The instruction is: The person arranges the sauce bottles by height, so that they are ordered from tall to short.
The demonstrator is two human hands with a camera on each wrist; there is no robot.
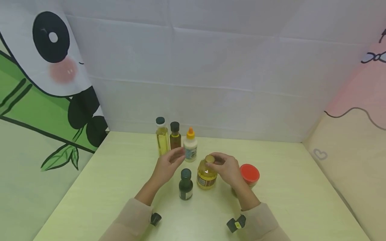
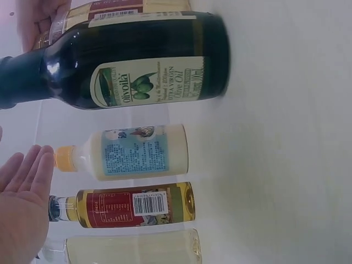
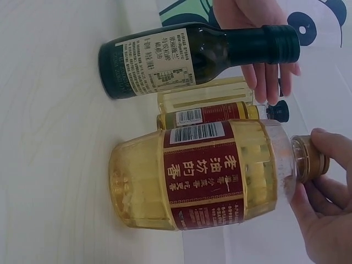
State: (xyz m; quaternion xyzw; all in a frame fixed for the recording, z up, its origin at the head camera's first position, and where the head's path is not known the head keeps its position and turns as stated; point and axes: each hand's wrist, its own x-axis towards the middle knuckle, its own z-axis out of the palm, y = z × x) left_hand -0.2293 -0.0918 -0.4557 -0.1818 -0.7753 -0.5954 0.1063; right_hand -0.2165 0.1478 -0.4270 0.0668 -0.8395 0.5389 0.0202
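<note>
My right hand (image 1: 228, 169) pinches the gold cap (image 3: 314, 158) of a squat clear bottle of golden cooking oil (image 1: 206, 177), thumb and fingers around the cap. The bottle stands upright, its dark red label (image 3: 201, 173) showing in the right wrist view. To the left, my left hand (image 1: 167, 164) is held in the air with fingers extended and nothing in them. In the head view its fingertips overlap a white squeeze bottle (image 1: 190, 150) with an orange nozzle cap. A dark green olive oil bottle (image 1: 185, 189) stands between my forearms, nearer to me.
Behind my left hand stand a tall bottle of pale yellow oil (image 1: 163, 139) and a brown bottle with a black cap (image 1: 175, 139). A red-lidded jar (image 1: 249, 173) is partly hidden behind my right wrist. White cloth (image 1: 211, 83) hangs along the table's back edge.
</note>
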